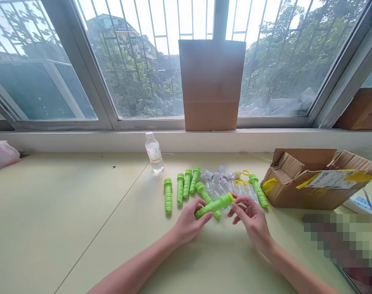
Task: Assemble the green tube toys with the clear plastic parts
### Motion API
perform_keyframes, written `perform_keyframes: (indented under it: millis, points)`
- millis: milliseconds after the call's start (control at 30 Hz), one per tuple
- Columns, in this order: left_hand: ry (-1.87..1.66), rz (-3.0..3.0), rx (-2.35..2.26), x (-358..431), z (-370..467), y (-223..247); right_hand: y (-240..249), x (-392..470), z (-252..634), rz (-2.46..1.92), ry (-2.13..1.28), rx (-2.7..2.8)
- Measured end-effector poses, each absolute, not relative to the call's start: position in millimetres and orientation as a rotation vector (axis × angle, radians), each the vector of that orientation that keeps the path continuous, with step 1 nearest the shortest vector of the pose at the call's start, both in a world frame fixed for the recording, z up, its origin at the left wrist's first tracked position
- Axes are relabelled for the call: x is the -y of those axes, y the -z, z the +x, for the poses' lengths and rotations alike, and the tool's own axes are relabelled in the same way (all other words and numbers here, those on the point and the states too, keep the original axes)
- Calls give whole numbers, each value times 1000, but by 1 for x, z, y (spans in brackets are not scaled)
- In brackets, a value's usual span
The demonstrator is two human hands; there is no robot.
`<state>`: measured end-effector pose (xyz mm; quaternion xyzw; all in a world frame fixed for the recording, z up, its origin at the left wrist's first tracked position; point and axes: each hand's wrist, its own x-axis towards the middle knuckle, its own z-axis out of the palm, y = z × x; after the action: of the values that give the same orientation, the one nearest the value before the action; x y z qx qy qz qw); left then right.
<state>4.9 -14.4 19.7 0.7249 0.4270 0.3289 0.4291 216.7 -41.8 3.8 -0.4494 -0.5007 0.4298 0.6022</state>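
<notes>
Left hand (188,222): fingers closed round ribbed green tube (214,207), tilted over counter (136,253). Right hand (255,223): fingers part-curled, tips at thin yellow ring (231,197) on threaded end; can't tell if pinched. Step looks like ring handling; calls for steady tube, light even touch. Clear plastic parts (216,190) beyond.

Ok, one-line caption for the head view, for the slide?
Head view: left hand holds a green tube, right fingers at its yellow ring, more green tubes beyond.
</notes>
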Motion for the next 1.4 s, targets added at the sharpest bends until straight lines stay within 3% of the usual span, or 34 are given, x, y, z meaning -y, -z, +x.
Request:
perform_keyframes:
  millis: [167, 500, 867, 1400]
  points:
    - [-851, 2042, -1238, 10, 2, -15, -4, 47, 214, -1041, -1021, 1244]
    - [-910, 1985, -1130, 6, 1, -11, -6, 45, 218, -1009, -1020, 1256]
    - [-849, 2053, -1178, 6, 2, -6, -6, 39, 224, -984, -1448, 1039]
    - [-799, 2132, -997, 9, -4, -13, -11, 39, 227, -909, -1648, 1053]
